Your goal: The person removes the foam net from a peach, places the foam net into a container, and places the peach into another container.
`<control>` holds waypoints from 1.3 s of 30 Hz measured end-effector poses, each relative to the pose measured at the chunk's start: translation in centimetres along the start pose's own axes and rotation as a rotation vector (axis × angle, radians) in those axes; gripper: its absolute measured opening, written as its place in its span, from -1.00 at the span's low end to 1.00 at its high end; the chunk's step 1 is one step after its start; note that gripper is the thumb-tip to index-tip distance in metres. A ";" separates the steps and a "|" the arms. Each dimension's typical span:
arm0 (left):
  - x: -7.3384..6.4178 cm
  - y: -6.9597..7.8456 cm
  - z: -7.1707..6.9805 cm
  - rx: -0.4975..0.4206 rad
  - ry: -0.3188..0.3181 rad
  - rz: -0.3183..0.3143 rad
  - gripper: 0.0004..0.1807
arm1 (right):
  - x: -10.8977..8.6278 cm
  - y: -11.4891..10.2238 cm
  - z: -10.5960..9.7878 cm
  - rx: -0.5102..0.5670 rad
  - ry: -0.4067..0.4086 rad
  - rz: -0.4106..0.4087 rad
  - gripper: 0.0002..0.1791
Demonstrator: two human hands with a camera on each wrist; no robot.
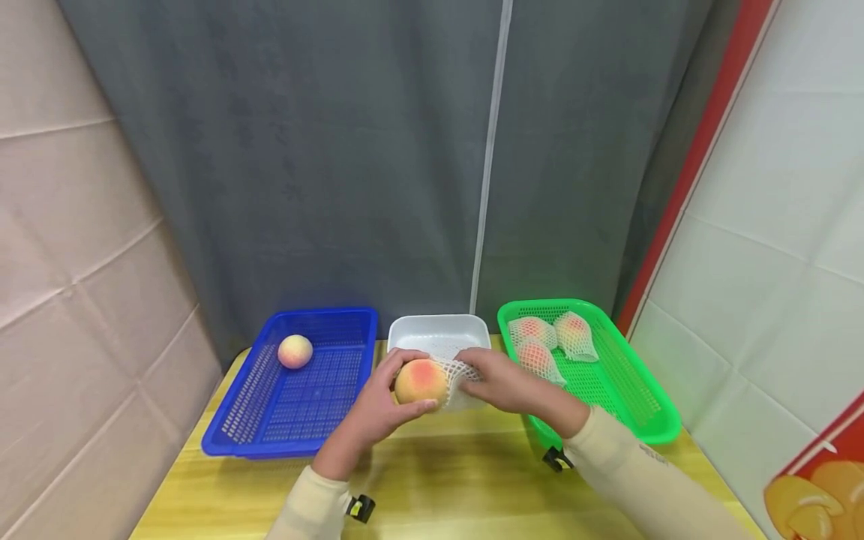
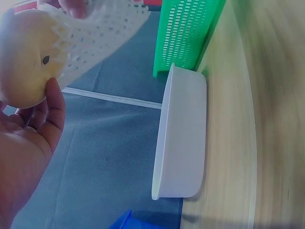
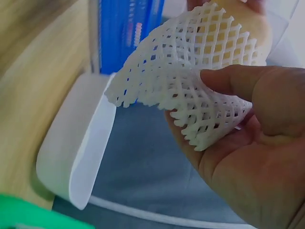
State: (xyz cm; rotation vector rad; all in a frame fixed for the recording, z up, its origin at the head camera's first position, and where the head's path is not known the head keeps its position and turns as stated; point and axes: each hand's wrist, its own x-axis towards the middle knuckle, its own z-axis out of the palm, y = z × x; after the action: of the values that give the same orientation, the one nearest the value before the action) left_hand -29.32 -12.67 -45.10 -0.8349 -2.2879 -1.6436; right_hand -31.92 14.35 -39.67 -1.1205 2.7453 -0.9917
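A peach (image 1: 420, 381), yellow with a red blush, is gripped by my left hand (image 1: 378, 409), thumb below and fingers around its far side. My right hand (image 1: 502, 381) pinches a white foam net sleeve (image 3: 186, 76) between thumb and fingers. The sleeve's edge reaches over one end of the peach, and the rest of the fruit is bare. In the left wrist view, the stem hollow of the peach (image 2: 33, 57) lies close to the net's edge. Both hands hold these above the table, just in front of a white tub (image 1: 439, 330).
On the left, a blue basket (image 1: 290, 442) holds one bare peach (image 1: 295, 351). A green basket (image 1: 658, 420) on the right contains three net-wrapped peaches (image 1: 576, 335), grouped at its far end. The wooden table (image 1: 445, 480) backs onto a grey curtain (image 1: 324, 165).
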 end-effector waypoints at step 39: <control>-0.8 -0.7 -0.4 -0.069 0.030 -0.025 -0.27 | 12.9 10.4 0.8 -0.504 0.270 0.152 -0.80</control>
State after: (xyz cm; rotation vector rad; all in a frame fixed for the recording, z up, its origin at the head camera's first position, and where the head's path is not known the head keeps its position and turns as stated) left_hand -29.14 -13.49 -45.90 -0.7939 -2.2426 -1.7425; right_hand -47.79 11.40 -43.46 -0.8405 3.3575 -0.4699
